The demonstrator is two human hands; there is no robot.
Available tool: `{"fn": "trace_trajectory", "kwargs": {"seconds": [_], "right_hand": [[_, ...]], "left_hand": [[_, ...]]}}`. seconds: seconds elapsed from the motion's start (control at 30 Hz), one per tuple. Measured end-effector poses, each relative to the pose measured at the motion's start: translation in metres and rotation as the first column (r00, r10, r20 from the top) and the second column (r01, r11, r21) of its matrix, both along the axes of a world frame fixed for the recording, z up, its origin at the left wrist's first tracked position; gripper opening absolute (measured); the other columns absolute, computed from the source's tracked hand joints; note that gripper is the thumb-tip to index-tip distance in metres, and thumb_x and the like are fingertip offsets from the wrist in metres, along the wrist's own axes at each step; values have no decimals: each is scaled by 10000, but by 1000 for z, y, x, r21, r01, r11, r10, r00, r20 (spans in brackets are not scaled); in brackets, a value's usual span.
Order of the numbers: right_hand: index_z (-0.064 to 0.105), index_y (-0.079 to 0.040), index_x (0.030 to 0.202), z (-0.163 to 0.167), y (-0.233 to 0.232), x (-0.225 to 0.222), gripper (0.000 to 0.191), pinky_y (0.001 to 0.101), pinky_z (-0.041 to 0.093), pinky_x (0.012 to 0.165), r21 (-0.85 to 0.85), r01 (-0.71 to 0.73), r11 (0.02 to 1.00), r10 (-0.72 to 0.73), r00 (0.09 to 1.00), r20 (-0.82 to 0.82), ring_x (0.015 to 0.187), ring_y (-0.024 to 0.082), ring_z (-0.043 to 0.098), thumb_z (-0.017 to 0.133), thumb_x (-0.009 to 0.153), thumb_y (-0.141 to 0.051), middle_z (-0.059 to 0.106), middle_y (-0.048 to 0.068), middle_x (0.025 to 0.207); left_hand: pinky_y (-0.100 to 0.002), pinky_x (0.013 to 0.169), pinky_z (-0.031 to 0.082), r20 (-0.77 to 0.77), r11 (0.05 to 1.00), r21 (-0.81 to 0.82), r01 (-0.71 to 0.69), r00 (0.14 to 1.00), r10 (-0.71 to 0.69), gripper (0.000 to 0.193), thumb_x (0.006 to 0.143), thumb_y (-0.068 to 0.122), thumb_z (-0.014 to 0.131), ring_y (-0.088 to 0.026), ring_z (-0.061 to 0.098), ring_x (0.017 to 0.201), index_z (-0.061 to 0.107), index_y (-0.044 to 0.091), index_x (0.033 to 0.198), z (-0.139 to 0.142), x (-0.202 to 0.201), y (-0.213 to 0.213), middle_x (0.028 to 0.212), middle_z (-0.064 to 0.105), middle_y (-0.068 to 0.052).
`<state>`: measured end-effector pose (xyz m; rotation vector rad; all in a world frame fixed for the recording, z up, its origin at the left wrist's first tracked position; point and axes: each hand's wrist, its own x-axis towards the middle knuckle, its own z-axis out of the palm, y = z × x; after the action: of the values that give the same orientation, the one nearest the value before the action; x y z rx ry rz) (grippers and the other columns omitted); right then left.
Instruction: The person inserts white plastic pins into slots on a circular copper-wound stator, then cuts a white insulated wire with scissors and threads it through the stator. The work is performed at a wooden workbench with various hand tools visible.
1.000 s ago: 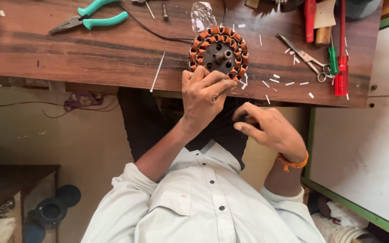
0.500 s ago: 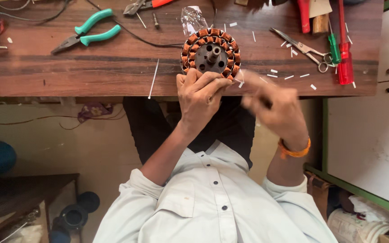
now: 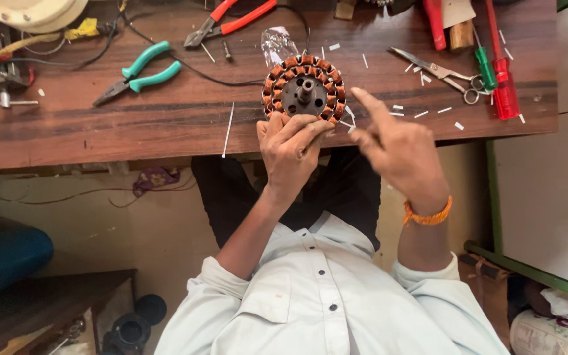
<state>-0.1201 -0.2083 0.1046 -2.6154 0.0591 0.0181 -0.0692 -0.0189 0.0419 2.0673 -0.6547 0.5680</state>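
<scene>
My left hand (image 3: 292, 148) is closed around the near edge of the round motor stator (image 3: 304, 89), fingers curled up against its rim and thumb along the side, holding it tilted at the front edge of the wooden workbench (image 3: 165, 125). The stator shows a ring of copper-wound coils around a dark metal hub with a short shaft at the middle (the windings look orange-brown from here). My right hand (image 3: 399, 148) hangs just beside the stator on its right, not touching it as far as I can see; the index finger is stretched out toward the coils and the other fingers are loosely bent, gripping nothing I can make out. An orange band (image 3: 427, 214) sits on that wrist.

Working outward: small white slips (image 3: 422, 113) lie scattered on the bench to the right of the stator, and a long thin white strip (image 3: 229, 129) lies to its left. Behind the stator stands a crumpled clear plastic piece (image 3: 276, 46). Further right are scissors (image 3: 443, 72), a green-handled screwdriver (image 3: 484, 67) and a red-handled screwdriver (image 3: 504, 89). To the left lie teal-handled pliers (image 3: 141, 71), with red-handled cutters (image 3: 228, 23) near the back.
</scene>
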Motion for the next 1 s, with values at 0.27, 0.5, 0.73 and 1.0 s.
{"fn": "trace_trajectory", "kwargs": {"seconds": [0.27,0.5,0.73,1.0], "right_hand": [[614,-150,1271,6,-2,-16,394,382,556,600,404,-200,892,265,958,-109,647,259,735,660,908,-297,749,86,795],[709,-134,1179,-11,-4,-3,289,447,496,631,-136,-116,984,101,988,-113,720,363,667,756,962,-320,710,163,774],[745,-85,1170,-19,-39,-23,235,269,451,510,623,-40,781,161,977,-139,552,81,534,683,955,-157,623,25,661],[710,-47,1264,-9,-23,-8,270,237,534,776,493,32,869,-166,959,230,887,63,665,710,1005,-122,728,25,998]], "left_hand": [[-345,817,334,11,1000,22,22,1000,-22,166,859,158,818,-152,538,862,770,205,1011,0,-1,1,992,694,104],[-344,819,333,14,1000,19,10,1000,-10,146,888,156,812,-140,531,854,765,218,1012,4,0,0,987,684,121],[-348,805,321,21,998,54,8,1000,-9,153,878,149,816,-154,520,849,762,217,1005,6,-2,0,990,684,112],[-346,810,330,6,999,47,-16,1000,15,155,874,149,819,-149,523,846,758,207,1004,11,-3,-2,973,680,116]]}}
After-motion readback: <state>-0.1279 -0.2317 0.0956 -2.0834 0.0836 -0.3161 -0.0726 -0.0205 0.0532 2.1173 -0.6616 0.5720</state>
